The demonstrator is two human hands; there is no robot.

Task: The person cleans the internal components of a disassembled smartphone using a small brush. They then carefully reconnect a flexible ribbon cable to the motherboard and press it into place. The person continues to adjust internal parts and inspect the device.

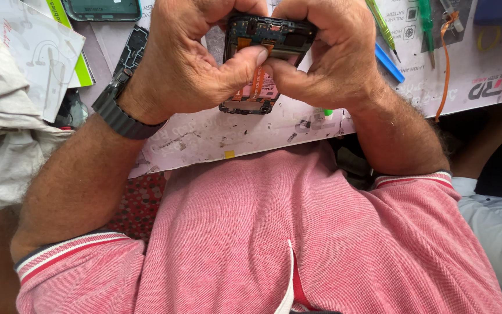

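Note:
An opened phone [267,36] with its back off is held over the white work mat [233,135]. Its dark circuit board, orange flex cables and pink battery are exposed. My left hand [187,58], with a dark watch [117,113] on the wrist, grips the phone's left side and presses its thumb on the middle. My right hand [335,58] grips the right side, with its thumb tip meeting the left thumb on the cables. The fingers hide most of the phone's upper edges. Only its lower end [248,106] shows below the thumbs.
A black phone frame [132,49] lies left of my hands, and a teal-edged phone [101,9] at the top. A blue tool [389,63], green screwdriver [382,23] and orange wire [445,64] lie to the right. White packaging [36,52] and pale cloth [1,145] are at the left.

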